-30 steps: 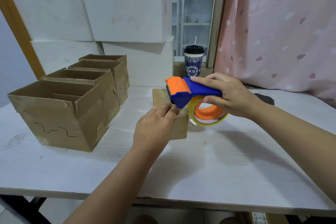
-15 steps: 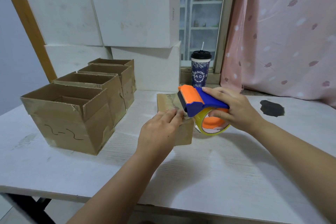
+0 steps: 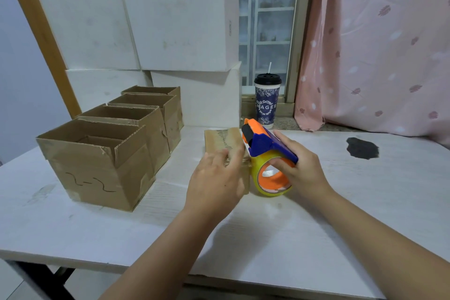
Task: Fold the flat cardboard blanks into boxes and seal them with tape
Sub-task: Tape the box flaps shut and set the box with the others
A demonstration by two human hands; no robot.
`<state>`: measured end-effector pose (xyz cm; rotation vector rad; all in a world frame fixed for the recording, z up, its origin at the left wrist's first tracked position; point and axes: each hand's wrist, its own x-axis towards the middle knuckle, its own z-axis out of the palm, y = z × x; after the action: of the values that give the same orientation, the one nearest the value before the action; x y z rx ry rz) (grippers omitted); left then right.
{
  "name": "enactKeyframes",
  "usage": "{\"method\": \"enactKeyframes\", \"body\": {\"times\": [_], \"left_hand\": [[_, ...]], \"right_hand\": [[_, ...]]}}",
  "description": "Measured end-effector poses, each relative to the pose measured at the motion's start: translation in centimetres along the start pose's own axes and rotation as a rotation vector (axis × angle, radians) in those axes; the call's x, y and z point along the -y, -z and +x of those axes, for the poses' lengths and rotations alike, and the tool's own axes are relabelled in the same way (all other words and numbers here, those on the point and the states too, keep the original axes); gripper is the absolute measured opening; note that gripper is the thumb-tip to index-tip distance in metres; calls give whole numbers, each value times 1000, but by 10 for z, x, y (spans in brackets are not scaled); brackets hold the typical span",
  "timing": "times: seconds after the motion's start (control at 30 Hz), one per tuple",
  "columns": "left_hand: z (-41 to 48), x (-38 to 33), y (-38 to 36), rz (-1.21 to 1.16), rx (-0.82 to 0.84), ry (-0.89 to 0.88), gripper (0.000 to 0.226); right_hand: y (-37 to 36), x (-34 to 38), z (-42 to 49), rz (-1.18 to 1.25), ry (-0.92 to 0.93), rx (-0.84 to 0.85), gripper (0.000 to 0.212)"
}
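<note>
Lowered beside box (image 3: 222, 140), dispenser (image 3: 264, 145) nose points away-left.

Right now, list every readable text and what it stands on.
"HAGEE": on the paper cup.
Pen squiggle on the nearest open box: not letters.
Print on the small box beside the tape dispenser: blurred, unreadable.
Label on the upper white box: too small.

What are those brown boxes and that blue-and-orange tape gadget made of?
Boxes: corrugated cardboard, matte brown; wavy fluting shows along the cut flap edges. Dispenser: seemingly hard moulded plastic, smooth with a slight sheen. Tape: probably thin plastic film, glossy and yellowish-translucent.
</note>
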<state>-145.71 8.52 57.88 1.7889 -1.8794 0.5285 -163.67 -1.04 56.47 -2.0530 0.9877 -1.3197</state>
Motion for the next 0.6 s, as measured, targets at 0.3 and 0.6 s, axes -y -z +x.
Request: {"method": "enactKeyframes", "body": {"times": [0.3,0.6], "left_hand": [[-1,1,1,-103,-112,71,20],[-3,4,0,-45,-288,-22,14]], "right_hand": [[-11,20,-20,84,13,90,65],[13,29,-15,-143,105,257,64]]}}
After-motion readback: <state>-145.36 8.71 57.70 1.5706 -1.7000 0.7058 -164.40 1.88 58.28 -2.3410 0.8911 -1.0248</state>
